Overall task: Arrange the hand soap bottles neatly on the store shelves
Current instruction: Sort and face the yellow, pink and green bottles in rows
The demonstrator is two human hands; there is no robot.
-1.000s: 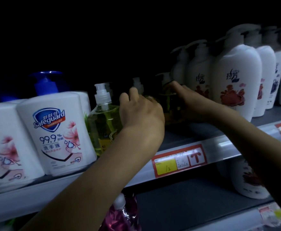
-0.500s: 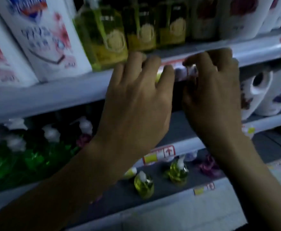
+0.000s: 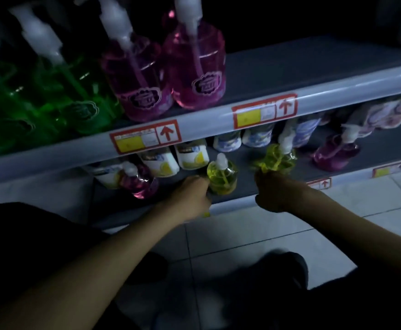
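On the bottom shelf (image 3: 247, 186) stand two small yellow soap bottles with white pumps. My left hand (image 3: 190, 196) is closed around the left yellow bottle (image 3: 223, 177) near the shelf's front edge. The right yellow bottle (image 3: 278, 158), blurred by motion, is gripped low down by my right hand (image 3: 273, 191). A small pink bottle (image 3: 138, 179) stands left of my left hand, and a purple one (image 3: 335, 151) lies further right.
The shelf above (image 3: 313, 75) carries large green bottles (image 3: 59, 96) and pink bottles (image 3: 168, 75), with bare room to their right. White bottles (image 3: 190, 156) stand at the bottom shelf's back. Red-framed price tags (image 3: 146, 136) line the rail. Tiled floor (image 3: 242, 239) lies below.
My view has dropped from the upper shelves to the bottom shelf. Both hands left the shelf rail, came down, and now hold the two yellow bottles.
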